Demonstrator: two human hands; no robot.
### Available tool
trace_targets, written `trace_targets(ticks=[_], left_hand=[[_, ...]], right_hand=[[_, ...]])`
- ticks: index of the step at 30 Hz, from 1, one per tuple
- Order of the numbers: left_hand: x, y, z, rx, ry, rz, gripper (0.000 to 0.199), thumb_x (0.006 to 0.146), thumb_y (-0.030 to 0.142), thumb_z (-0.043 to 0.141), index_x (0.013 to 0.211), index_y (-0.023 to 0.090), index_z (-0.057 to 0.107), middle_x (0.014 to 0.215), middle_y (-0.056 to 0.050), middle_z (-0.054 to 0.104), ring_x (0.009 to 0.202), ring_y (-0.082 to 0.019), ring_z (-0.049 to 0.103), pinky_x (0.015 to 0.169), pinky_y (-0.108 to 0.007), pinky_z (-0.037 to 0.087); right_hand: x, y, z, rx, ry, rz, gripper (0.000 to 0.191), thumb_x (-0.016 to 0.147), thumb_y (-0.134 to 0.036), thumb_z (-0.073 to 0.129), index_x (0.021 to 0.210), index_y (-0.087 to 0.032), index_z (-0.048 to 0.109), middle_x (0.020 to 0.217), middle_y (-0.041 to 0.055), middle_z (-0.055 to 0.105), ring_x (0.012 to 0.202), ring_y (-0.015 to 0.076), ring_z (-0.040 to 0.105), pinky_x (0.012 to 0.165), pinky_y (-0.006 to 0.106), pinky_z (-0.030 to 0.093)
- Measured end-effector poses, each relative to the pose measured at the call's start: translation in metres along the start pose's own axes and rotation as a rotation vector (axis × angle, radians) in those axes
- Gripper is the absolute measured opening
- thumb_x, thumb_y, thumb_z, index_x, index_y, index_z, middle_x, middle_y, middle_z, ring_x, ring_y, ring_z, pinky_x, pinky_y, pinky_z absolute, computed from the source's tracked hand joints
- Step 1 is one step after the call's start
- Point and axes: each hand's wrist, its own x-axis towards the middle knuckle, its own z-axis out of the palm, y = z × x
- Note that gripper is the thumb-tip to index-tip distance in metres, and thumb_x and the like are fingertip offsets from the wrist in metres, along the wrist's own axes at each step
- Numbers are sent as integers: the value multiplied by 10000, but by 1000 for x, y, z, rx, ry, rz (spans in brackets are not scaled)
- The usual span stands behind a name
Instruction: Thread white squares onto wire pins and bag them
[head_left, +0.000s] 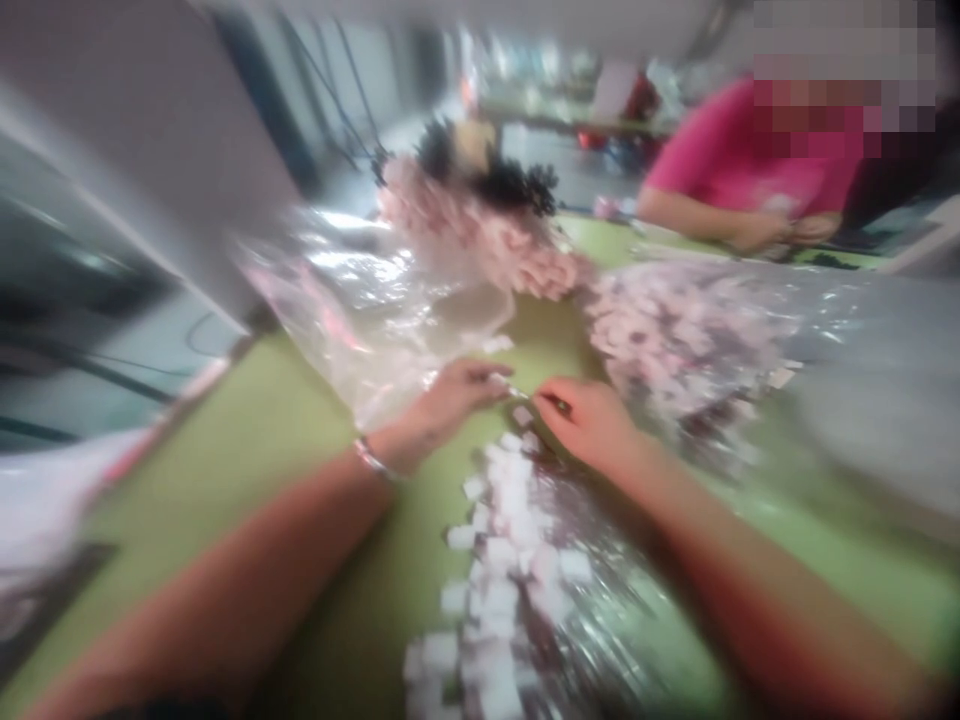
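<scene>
My left hand (461, 390), with a bracelet (373, 458) at its wrist, reaches in over the green table. Its fingers are closed at the tips, near a small thin whitish piece (517, 393) too blurred to name. Facing it from the right, my right hand (589, 415) pinches the other end of that piece between thumb and forefinger. Just below the hands lies a long row of small white tags (502, 550), overlapping one another. Beside the tags are clear plastic wrappers (622, 590) with something dark inside.
A crumpled clear plastic bag (375, 300) lies at the left. Behind are a heap of pink pieces (487, 235) with black ones (517, 185), and a pale pink pile (675, 330) at the right. A person in a pink shirt (750, 160) sits across the green table (262, 430).
</scene>
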Motion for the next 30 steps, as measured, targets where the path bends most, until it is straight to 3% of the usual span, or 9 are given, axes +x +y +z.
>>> trace_targets(ticks=[5,9,14,17,21,24,30], left_hand=[[-5,3,10,-85,-7,-5,70,758,181,641,807,151,601,804,-53,645,826,-158,640,782,-293,505],[-8,3,13,-134,-109,-27,71,799,199,618,781,142,581,799,-68,640,827,-168,640,806,-315,517],[-8,2,13,-244,-42,-43,96,797,191,646,863,127,616,793,-52,643,774,-148,644,809,-318,516],[-6,0,11,-160,-68,-42,123,784,217,669,857,119,660,800,-57,662,726,-125,623,729,-272,499],[-4,-5,6,173,-18,-2,229,801,363,654,841,142,699,673,-34,643,557,-89,522,540,-241,404],[-3,-6,4,382,7,29,272,793,428,647,839,167,710,590,-10,611,493,-86,472,483,-240,346],[-8,-9,7,394,-58,-5,289,810,441,610,767,167,691,547,-3,572,464,-82,451,462,-237,339]], right_hand=[[-3,-13,0,-48,-91,-35,219,891,-284,481,828,-209,677,752,20,687,639,134,565,574,271,337],[-4,-13,2,-120,-77,-48,232,906,-276,450,864,-208,668,777,31,688,638,141,563,563,284,307],[-5,-8,4,-219,-24,-26,243,920,-282,429,838,-197,642,754,40,676,622,149,551,554,296,277],[-4,-8,3,-307,6,-11,272,935,-278,395,856,-184,637,766,58,673,624,158,550,546,305,259],[-4,-8,2,-423,-22,-34,313,950,-244,352,857,-162,639,764,86,665,629,176,550,540,317,237],[-3,-9,2,-424,-71,-110,289,946,-221,368,892,-166,646,794,91,675,657,183,560,548,315,242],[-1,-18,0,-362,-224,-72,263,937,-220,387,924,-145,639,820,103,699,645,192,582,560,315,274]])
